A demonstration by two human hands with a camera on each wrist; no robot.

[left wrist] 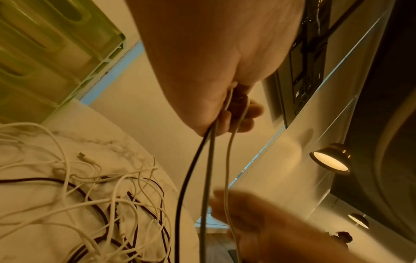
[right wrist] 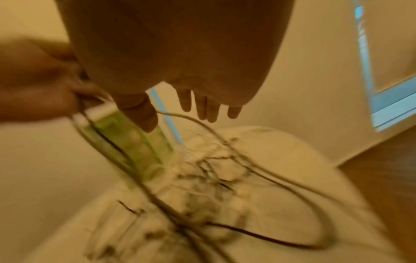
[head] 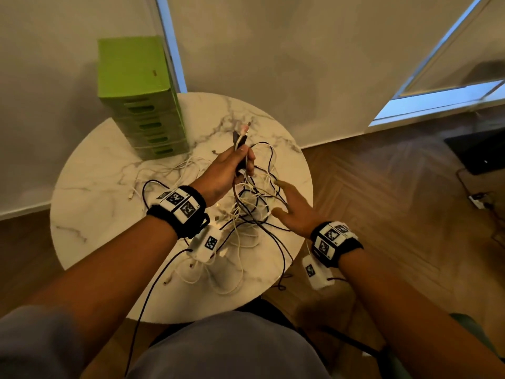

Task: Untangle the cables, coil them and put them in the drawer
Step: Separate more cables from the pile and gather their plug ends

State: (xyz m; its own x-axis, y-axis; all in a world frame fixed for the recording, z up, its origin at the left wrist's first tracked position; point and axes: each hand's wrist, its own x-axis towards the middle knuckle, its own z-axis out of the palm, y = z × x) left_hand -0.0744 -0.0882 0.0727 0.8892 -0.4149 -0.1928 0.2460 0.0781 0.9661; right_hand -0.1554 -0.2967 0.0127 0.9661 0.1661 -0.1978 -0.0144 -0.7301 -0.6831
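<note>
The chief risk, as I judged it, was tightening the knot: my left hand [head: 228, 170] gripped a bunch of cable ends, black, grey and white with their plugs poking up past my fingers, and every strand ran down into the heap of tangled white and black cables [head: 246, 212] lying on the round white marble-patterned table [head: 90, 192]. Pulling upward on all of them at once could have cinched the loops below. A hard tug could also have dragged the whole heap toward the near edge, where at least one black lead [head: 282, 258] already hung over the rim.

My left arm reached forward over the table, the fist raised above the heap with the thumb on top. My right hand [head: 293, 212] hovered just beside the hanging strands on the right, palm turned inward, fingers spread and loose, holding nothing; its own wrist view was blurred. The two hands were near each other but not touching.

The green plastic tower of stacked drawers [head: 142, 105] stood at the far left of the table, every drawer closed, well apart from the heap. Nothing was coiled yet.
</note>
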